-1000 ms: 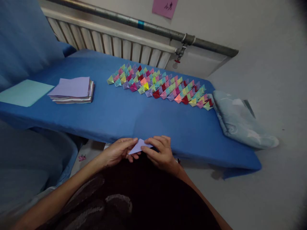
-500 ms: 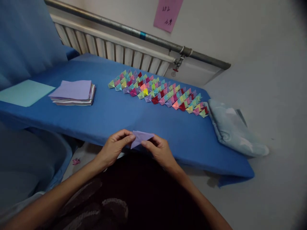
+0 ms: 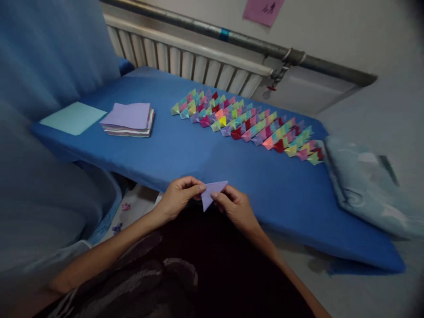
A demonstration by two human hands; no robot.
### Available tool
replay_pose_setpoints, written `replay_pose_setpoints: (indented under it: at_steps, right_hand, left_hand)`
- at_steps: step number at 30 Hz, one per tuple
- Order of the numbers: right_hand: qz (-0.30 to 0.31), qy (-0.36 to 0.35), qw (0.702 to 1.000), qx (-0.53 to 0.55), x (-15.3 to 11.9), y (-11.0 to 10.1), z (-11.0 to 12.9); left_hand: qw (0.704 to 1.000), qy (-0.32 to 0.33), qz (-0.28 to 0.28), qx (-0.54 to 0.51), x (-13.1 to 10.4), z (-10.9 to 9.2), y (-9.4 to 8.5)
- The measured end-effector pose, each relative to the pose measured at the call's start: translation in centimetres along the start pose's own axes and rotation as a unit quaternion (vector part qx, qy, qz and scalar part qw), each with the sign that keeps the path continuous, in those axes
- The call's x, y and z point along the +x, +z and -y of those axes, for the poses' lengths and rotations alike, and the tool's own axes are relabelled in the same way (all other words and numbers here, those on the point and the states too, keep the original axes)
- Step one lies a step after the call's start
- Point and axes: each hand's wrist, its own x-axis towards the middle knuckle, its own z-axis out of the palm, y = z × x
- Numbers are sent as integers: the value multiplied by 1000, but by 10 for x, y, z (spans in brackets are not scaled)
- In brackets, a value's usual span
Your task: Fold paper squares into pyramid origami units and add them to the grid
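A pink note (image 3: 264,10) hangs above the grey pipe (image 3: 258,44).

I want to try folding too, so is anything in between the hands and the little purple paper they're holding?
Nothing that shows. The left hand and right hand both pinch the paper directly. The stack and the folded shapes lie beyond, on the table, not in between.

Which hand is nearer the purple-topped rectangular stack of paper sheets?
Left. The left hand is on the wearer's side of the stack and to its right, pinching the folded purple paper triangle; the right hand is farther right, holding the triangle's right side.
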Motion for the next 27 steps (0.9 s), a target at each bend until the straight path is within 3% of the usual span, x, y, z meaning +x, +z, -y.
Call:
replay_pose_setpoints:
  at_steps: [7, 12, 17, 27]
  right_hand:
    - [-22, -18, 1000, -8, -3, 0, 2]
    - [-8, -13, 999, 31, -8, -2, 1]
    - [-32, -18, 999, 24, -14, -9, -1]
    - [-46, -9, 998, 45, -18, -10, -2]
  left_hand:
    - [999, -26, 41, 5, 2, -2, -4]
    - [998, -3, 48, 28, 0, -2, -6]
    - [996, -6, 75, 56, -1, -5, -1]
    - [993, -10, 78, 84, 0, -4, 1]
